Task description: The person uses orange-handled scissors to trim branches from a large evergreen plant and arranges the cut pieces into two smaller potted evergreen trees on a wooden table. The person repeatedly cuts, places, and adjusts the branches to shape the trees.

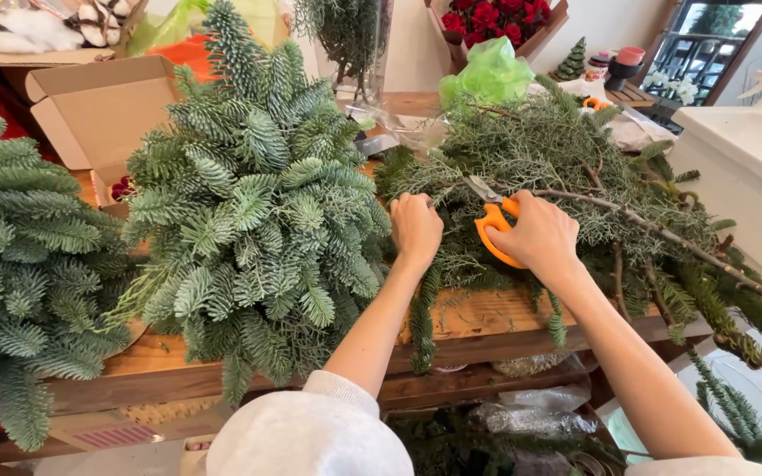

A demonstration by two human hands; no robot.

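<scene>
While the right hand [540,236] is closed around the orange-handled pruning shears [496,231], blades pointing up-left into the juniper branches [566,159], the left hand [415,226] is pinched shut on a thin sprig just beside the blades; the pile lies on the wooden table [487,313], right of the fir wreath [253,207]. Those sprigs look light, springy and prickly, best gripped near the woody stem; both forearms reach forward, wrists bent slightly down.

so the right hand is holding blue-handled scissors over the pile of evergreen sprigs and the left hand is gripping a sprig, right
Not quite: the scissors have orange handles, not blue, as the head view shows. The rest holds: the right hand holds them over the pile of evergreen sprigs, and the left hand grips a sprig.
</scene>
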